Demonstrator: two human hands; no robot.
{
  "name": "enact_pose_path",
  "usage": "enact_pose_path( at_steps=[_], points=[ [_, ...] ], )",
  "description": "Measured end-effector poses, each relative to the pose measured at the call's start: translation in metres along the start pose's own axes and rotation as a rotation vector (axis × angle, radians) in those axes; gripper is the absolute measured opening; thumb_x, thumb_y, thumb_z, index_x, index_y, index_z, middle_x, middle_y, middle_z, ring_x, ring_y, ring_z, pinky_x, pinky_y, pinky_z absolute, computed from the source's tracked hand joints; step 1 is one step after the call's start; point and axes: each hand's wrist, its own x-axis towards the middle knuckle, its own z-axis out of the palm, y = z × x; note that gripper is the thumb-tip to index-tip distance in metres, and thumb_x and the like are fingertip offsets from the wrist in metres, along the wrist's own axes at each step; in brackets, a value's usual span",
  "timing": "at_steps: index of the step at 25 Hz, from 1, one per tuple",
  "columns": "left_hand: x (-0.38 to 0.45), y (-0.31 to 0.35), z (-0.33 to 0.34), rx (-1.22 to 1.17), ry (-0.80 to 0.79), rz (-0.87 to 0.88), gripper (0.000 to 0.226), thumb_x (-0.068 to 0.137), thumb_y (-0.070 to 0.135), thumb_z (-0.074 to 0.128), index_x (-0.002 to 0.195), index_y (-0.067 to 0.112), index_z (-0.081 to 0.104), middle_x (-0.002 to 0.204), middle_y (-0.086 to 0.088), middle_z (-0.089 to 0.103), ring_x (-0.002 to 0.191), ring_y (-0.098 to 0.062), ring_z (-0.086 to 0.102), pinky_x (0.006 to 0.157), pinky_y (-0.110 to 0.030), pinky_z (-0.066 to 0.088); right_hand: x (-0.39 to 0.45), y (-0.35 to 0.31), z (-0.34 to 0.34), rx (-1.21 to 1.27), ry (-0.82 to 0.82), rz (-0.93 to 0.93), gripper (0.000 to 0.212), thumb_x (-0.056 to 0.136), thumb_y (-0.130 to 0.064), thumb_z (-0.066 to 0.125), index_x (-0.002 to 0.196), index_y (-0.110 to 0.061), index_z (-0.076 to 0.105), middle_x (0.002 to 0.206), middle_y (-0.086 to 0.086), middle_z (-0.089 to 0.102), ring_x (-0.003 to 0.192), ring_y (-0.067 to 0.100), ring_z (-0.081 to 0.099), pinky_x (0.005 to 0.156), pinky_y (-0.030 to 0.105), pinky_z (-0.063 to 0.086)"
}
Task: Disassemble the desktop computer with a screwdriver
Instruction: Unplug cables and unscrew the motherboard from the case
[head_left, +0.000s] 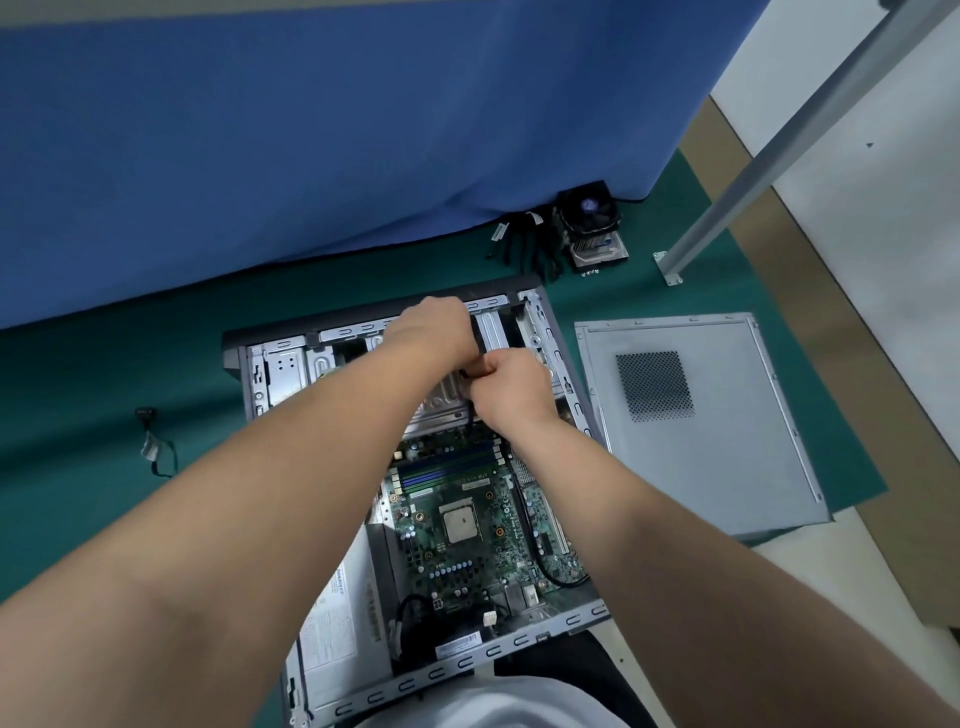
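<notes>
Both hands meet over the far end of the open grey metal desktop computer case (566, 395), which lies on its side on the green mat covering the tabletop (104, 395). The right hand (506, 392) is fisted around a black cable or handle (which of the two I cannot tell). The left hand (434, 330) curls down over the silver drive cage (441, 400); what it grips is hidden. The green motherboard (467, 535) lies exposed nearer. The removed grey side panel (727, 467) lies just right of the case, its near corner overhanging the mat's edge. A black-finned cooler fan (589, 221) sits far right by the blue cloth (311, 130).
</notes>
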Motion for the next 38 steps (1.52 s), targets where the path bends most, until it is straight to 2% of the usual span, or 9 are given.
enact_pose_path(
  at_steps=[5, 10, 13, 16, 20, 25, 29, 34, 38],
  points=[
    [0.001, -0.004, 0.003, -0.204, 0.066, -0.044, 0.012, 0.085, 0.011, 0.061, 0.073, 0.010, 0.059, 0.080, -0.006, 0.061, 0.066, -0.020, 0.056, 0.052, -0.027, 0.039, -0.003, 0.001, -0.004, -0.008, -0.011, -0.023, 0.013, 0.089, -0.007, 0.067, 0.083, -0.017, 0.074, 0.087, 0.002, 0.072, 0.072, 0.016, 0.064, 0.055, 0.023, 0.052],
    [-0.005, -0.021, 0.009, -0.233, 0.131, 0.113, 0.019, 0.102, 0.022, 0.061, 0.100, 0.009, 0.075, 0.109, -0.011, 0.073, 0.098, -0.028, 0.066, 0.075, -0.031, 0.047, -0.009, -0.007, -0.003, -0.104, 0.027, -0.046, 0.016, 0.087, -0.004, 0.060, 0.088, -0.007, 0.075, 0.090, 0.008, 0.074, 0.083, 0.032, 0.069, 0.070, 0.043, 0.062],
    [-0.009, -0.030, 0.015, -0.028, 0.173, 0.267, 0.021, 0.106, 0.022, 0.053, 0.110, 0.008, 0.068, 0.116, -0.014, 0.067, 0.104, -0.032, 0.064, 0.079, -0.034, 0.043, -0.011, -0.010, -0.004, -0.164, 0.002, -0.069, 0.016, 0.088, -0.003, 0.059, 0.082, -0.007, 0.074, 0.086, 0.006, 0.070, 0.078, 0.030, 0.066, 0.065, 0.036, 0.060],
    [-0.008, -0.039, 0.026, 0.139, 0.246, 0.398, 0.012, 0.106, 0.018, 0.052, 0.108, 0.010, 0.060, 0.114, -0.013, 0.062, 0.106, -0.031, 0.061, 0.079, -0.031, 0.038, -0.013, -0.011, -0.007, -0.224, -0.031, -0.094, 0.023, 0.088, -0.002, 0.058, 0.068, -0.012, 0.063, 0.078, 0.008, 0.063, 0.071, 0.028, 0.058, 0.052, 0.028, 0.040],
    [-0.014, -0.048, 0.044, 0.157, 0.365, 0.430, 0.024, 0.107, 0.027, 0.047, 0.118, 0.013, 0.063, 0.119, -0.008, 0.065, 0.113, -0.029, 0.058, 0.093, -0.039, 0.046, -0.013, -0.012, -0.017, -0.262, -0.117, -0.119, 0.033, 0.087, 0.000, 0.058, 0.059, -0.016, 0.050, 0.074, 0.005, 0.057, 0.069, 0.027, 0.055, 0.049, 0.026, 0.036],
    [-0.033, -0.053, 0.057, 0.149, 0.432, 0.404, 0.028, 0.106, 0.024, 0.048, 0.125, 0.021, 0.069, 0.114, -0.003, 0.072, 0.106, -0.028, 0.064, 0.088, -0.041, 0.046, -0.014, 0.007, -0.048, -0.164, -0.122, -0.155, 0.010, 0.091, -0.022, 0.070, 0.100, -0.025, 0.072, 0.098, 0.006, 0.074, 0.086, 0.023, 0.072, 0.082, 0.037, 0.060],
    [-0.051, -0.059, 0.063, 0.093, 0.390, 0.425, 0.044, 0.104, 0.016, 0.042, 0.146, 0.020, 0.055, 0.088, -0.001, 0.067, 0.088, -0.028, 0.061, 0.075, -0.042, 0.051, -0.027, 0.038, -0.070, -0.255, -0.087, -0.182, 0.005, 0.094, -0.029, 0.067, 0.098, -0.028, 0.070, 0.097, -0.001, 0.073, 0.076, 0.013, 0.070, 0.078, 0.034, 0.060],
    [-0.054, -0.057, 0.064, 0.049, 0.352, 0.370, 0.050, 0.102, 0.016, 0.041, 0.151, 0.028, 0.050, 0.080, -0.001, 0.063, 0.090, -0.029, 0.061, 0.072, -0.041, 0.054, -0.043, 0.061, -0.087, -0.347, -0.067, -0.276, 0.007, 0.096, -0.027, 0.065, 0.098, -0.027, 0.072, 0.086, -0.012, 0.069, 0.083, 0.010, 0.065, 0.083, 0.033, 0.058],
    [-0.054, -0.055, 0.065, 0.071, 0.365, 0.316, 0.055, 0.101, 0.015, 0.042, 0.152, 0.035, 0.047, 0.075, 0.000, 0.061, 0.077, -0.027, 0.055, 0.058, -0.033, 0.040, -0.054, 0.073, -0.090, -0.579, -0.178, -0.490, 0.020, 0.101, -0.023, 0.056, 0.114, -0.023, 0.072, 0.108, -0.005, 0.071, 0.095, 0.012, 0.064, 0.090, 0.034, 0.056]
  ],
)
